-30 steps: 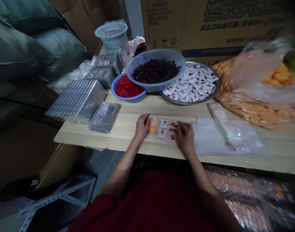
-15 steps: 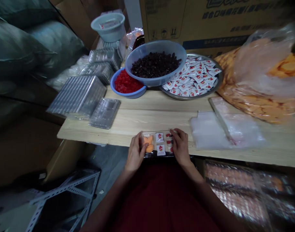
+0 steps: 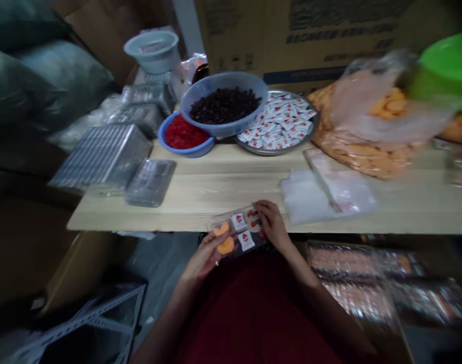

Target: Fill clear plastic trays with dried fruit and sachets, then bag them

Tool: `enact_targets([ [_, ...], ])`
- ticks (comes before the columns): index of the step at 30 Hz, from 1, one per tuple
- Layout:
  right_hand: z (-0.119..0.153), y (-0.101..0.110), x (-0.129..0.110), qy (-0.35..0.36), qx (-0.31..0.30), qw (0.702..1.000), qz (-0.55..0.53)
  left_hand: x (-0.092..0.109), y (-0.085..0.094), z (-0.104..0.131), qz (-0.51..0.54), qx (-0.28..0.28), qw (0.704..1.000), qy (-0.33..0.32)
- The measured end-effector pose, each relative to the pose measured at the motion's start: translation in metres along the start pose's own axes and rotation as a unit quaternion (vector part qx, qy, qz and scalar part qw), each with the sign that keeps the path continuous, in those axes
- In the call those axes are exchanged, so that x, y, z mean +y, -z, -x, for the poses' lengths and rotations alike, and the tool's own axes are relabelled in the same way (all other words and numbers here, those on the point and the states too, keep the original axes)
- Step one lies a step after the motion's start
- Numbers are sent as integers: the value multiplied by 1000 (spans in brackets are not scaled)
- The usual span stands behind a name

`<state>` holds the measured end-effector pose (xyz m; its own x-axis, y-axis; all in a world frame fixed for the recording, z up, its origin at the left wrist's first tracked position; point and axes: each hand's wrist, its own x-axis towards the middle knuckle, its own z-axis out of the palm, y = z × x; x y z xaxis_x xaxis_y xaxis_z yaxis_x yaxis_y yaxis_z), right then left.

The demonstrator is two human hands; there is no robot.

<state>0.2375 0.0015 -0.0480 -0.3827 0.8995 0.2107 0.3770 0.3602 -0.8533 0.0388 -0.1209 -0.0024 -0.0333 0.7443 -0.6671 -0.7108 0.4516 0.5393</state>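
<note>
A clear plastic tray point(image 3: 238, 233) with compartments is held at the table's front edge, tilted with its right end higher. Orange pieces point(image 3: 226, 245) lie in its left part, two white printed sachets point(image 3: 246, 241) in the middle, and red and dark pieces point(image 3: 254, 222) on the right. My left hand point(image 3: 205, 254) grips the left end, thumb on top near the orange pieces. Closed on the right end is my right hand point(image 3: 269, 222), its fingers over the upper corner.
Behind stand a bowl of dark pieces point(image 3: 225, 106), a blue bowl of red pieces point(image 3: 185, 133) and a metal dish of sachets point(image 3: 278, 124). Stacked empty trays point(image 3: 102, 156) are at left. Clear plastic bags point(image 3: 322, 194) and a large bag of orange pieces point(image 3: 367, 136) lie right.
The tray has turned from level to slanted, its left end dropping toward me. My left hand has moved down and left with it. The view has swung to the right.
</note>
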Motion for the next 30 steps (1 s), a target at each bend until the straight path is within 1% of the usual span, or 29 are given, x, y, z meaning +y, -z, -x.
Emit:
enact_targets([
  [2,-2,6,-4,-3,2,1000,5,1,-8,-7,27,-12,999,44],
  [3,-2,12,-7,-2,10,1000,18,0,-12,-11,36,-10,998,50],
  [6,-2,37,-14,-5,73,994,76,-3,-22,-22,49,7,998,32],
  [8,-3,54,-13,-32,110,984,137,0,-26,-28,62,16,998,15],
  [9,-3,62,-11,-55,115,975,182,2,-28,-31,67,23,997,9],
  [11,-7,72,-3,-101,89,948,289,9,-30,-35,71,40,997,3],
  [13,-13,76,5,-131,40,918,372,15,-30,-38,68,52,996,-1],
  [16,-23,78,8,-166,-35,891,421,21,-30,-41,64,49,997,-14],
  [18,-28,78,4,-193,-67,875,439,23,-28,-42,63,42,997,-25],
  [21,-33,75,-3,-208,-80,861,457,23,-26,-44,63,33,997,-39],
  [25,-38,70,-9,-204,-71,852,478,23,-24,-44,68,30,997,-36],
  [30,-39,72,-11,-222,-87,845,478,24,-22,-42,82,26,996,-29],
])
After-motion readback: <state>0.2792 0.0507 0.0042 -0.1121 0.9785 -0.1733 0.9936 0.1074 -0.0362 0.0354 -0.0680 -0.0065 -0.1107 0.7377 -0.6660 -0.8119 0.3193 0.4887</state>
